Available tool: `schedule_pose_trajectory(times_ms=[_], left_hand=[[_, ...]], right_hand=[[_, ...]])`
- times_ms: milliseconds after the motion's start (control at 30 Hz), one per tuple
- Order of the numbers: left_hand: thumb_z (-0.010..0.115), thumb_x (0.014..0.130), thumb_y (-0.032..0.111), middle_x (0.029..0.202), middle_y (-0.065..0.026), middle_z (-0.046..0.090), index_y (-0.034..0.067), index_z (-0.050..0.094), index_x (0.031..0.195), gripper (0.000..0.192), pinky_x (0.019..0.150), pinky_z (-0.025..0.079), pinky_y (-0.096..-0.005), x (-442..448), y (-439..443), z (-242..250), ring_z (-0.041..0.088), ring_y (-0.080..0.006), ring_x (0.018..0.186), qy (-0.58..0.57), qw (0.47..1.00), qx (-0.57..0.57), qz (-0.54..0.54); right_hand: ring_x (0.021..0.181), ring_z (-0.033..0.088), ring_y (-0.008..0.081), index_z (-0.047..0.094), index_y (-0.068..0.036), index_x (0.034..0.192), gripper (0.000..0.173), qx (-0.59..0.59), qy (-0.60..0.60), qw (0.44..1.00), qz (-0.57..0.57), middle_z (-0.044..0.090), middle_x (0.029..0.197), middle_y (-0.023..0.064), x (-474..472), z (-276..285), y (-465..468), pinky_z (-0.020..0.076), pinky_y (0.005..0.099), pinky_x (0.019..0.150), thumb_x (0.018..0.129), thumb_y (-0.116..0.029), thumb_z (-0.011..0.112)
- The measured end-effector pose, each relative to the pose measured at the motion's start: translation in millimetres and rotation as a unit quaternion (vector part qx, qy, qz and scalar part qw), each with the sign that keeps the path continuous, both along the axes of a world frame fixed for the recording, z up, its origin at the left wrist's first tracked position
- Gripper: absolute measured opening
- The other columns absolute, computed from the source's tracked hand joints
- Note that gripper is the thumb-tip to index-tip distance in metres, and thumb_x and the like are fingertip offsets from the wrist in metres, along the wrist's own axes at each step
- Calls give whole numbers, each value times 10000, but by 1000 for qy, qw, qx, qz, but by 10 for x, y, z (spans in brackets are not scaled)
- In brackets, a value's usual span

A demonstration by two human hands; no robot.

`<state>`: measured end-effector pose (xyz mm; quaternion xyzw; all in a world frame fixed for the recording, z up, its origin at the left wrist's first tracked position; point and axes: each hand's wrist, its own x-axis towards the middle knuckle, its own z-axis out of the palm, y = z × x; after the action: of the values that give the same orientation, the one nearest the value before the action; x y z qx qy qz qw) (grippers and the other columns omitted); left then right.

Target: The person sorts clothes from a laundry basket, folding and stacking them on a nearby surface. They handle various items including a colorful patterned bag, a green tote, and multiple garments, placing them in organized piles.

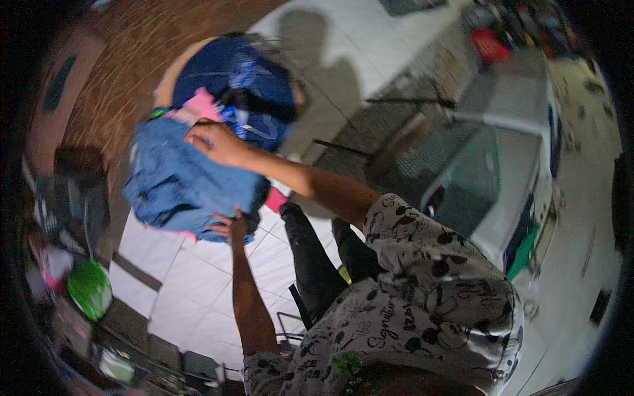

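A blue denim-like garment (pixel 173 173) lies rumpled before me, with pink cloth (pixel 200 105) showing behind its upper edge and a little pink at its lower edge. Just beyond it is a pile of dark blue cloth (pixel 198 74) with a blue-and-white patterned strip. My left hand (pixel 230 225) rests on the garment's near lower edge, fingers spread. Over the upper part of the garment, my right hand (pixel 215 141) has its fingers curled in. Blur hides whether it pinches any cloth.
White floor tiles (pixel 198 292) show below the garment. A brown patterned surface (pixel 114 84) lies at upper left. A green object (pixel 89 289) is at lower left. To the right stand a greenish, box-like container (pixel 460 178) and a red item (pixel 489 45) farther back.
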<state>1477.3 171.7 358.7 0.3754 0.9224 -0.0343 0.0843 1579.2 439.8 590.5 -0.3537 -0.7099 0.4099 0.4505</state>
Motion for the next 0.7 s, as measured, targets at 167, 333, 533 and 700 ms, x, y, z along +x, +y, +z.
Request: schedule_pose_trajectory(times_ms=[167,333,533,700], left_hand=[[527,767,626,1364,-403,-74,142,-20,1424,983,1011,245,-554,-214,-194,289,49,-534,1282,-244,957,153,22],[509,774,628,1370,-358,122,-161,64,1319,1057,1065,176,-485,662,-448,816,159,-445,1293,-293,921,248,-64],[542,877,153,1397,-266,167,-27,97,1359,680,1060,233,-439,2364,-364,1804,240,-348,1293,-440,830,304,-161],[492,882,77,1409,-180,217,8,148,1362,594,1036,251,-418,3547,-366,3060,280,-310,1282,-474,764,349,-265]], right_hand=[[803,526,174,553,-42,995,180,-60,33,946,-318,536,933,69,2143,765,-900,445,294,723,819,-12,530],[835,443,161,433,-40,1004,179,-59,-51,809,-583,431,943,71,4499,539,-2093,394,297,733,847,-90,500],[1119,396,361,372,-60,1261,514,-397,-463,660,-439,414,1212,170,6007,-815,-3887,334,499,939,813,-200,583],[1251,261,397,297,-80,1346,631,-306,-646,643,-274,346,1344,135,6210,-1366,-4932,157,603,1014,787,-190,571]])
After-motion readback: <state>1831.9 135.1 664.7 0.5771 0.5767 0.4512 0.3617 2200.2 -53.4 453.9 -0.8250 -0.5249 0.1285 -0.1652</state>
